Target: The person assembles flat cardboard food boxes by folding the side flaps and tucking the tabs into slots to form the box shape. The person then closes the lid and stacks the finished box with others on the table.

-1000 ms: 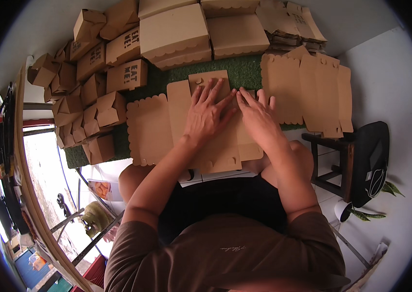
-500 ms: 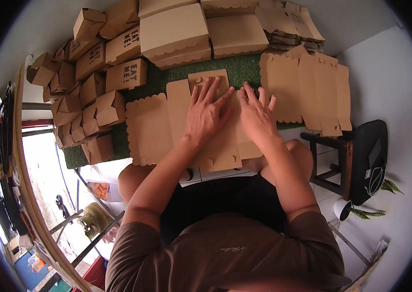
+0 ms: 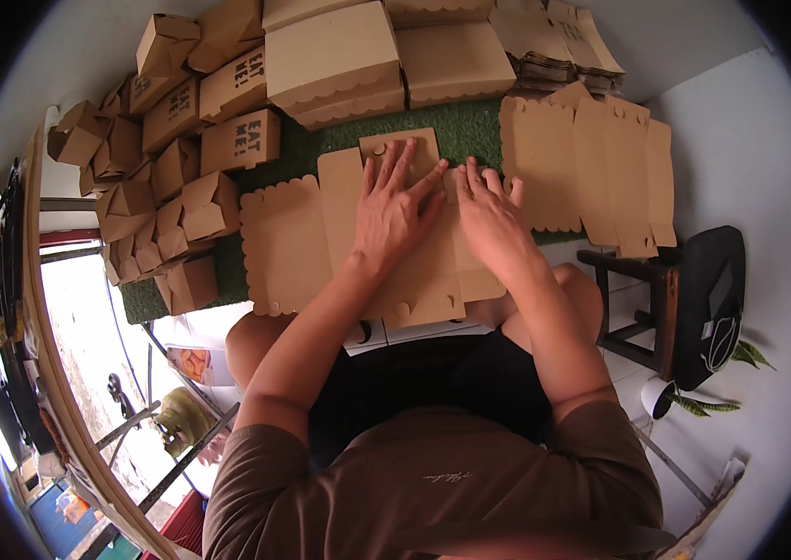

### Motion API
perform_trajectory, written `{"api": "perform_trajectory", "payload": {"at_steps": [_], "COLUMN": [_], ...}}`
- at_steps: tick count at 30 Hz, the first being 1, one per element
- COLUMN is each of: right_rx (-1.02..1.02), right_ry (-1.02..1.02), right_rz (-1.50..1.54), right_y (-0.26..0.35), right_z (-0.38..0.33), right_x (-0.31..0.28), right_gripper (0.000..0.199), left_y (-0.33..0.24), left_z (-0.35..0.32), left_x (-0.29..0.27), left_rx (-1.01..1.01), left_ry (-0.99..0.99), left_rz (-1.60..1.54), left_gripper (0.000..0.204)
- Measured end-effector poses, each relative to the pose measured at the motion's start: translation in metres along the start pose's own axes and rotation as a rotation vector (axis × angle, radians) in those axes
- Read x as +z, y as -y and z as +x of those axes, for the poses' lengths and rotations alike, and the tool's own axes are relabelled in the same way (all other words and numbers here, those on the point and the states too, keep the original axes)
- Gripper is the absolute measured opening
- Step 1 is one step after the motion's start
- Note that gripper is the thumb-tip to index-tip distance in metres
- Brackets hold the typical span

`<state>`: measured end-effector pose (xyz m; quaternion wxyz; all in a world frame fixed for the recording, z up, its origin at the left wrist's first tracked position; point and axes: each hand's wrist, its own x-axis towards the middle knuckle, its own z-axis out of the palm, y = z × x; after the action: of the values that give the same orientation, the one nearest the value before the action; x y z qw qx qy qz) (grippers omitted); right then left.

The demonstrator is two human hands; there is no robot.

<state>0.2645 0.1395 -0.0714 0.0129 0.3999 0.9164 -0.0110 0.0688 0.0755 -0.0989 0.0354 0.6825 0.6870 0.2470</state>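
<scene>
An unfolded brown cardboard box blank [image 3: 283, 247] with a scalloped edge lies in front of me, its near part reaching over my lap. My left hand [image 3: 391, 210] rests on its middle panel, palm down, with fingers stretched toward the far flap. My right hand [image 3: 494, 219] lies on the right-hand part of the same blank. Its fingers point away from me, stretched out and closer together than the left ones. Neither hand grips anything that I can see. The hands hide parts of the panels under them.
Green artificial turf [image 3: 307, 145] covers the table. Folded small boxes [image 3: 176, 173] crowd the left, and larger scalloped boxes [image 3: 330, 56] stand at the back. Another flat blank [image 3: 545, 168] lies right, below a stack of flat cardboard [image 3: 554, 47]. A dark wooden stool [image 3: 662, 308] stands at right.
Both hands stay on the blank with only slight shifts. The fingers of my right hand have drawn a little closer together. The blank lies almost as before.
</scene>
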Motion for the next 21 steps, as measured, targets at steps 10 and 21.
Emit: {"api": "perform_trajectory", "payload": {"at_steps": [10,21], "right_rx": [0.014,-0.107], "right_ry": [0.014,-0.186], "right_rz": [0.016,0.107], "right_y": [0.000,-0.019], "right_z": [-0.003,0.022], "right_x": [-0.014,-0.035], "right_gripper": [0.064,0.060], "left_y": [0.000,0.001], "left_z": [0.000,0.001], "left_x": [-0.001,0.001], "left_rx": [0.004,0.019], "left_ry": [0.019,0.001], "left_rz": [-0.008,0.011], "left_gripper": [0.052,0.054]}}
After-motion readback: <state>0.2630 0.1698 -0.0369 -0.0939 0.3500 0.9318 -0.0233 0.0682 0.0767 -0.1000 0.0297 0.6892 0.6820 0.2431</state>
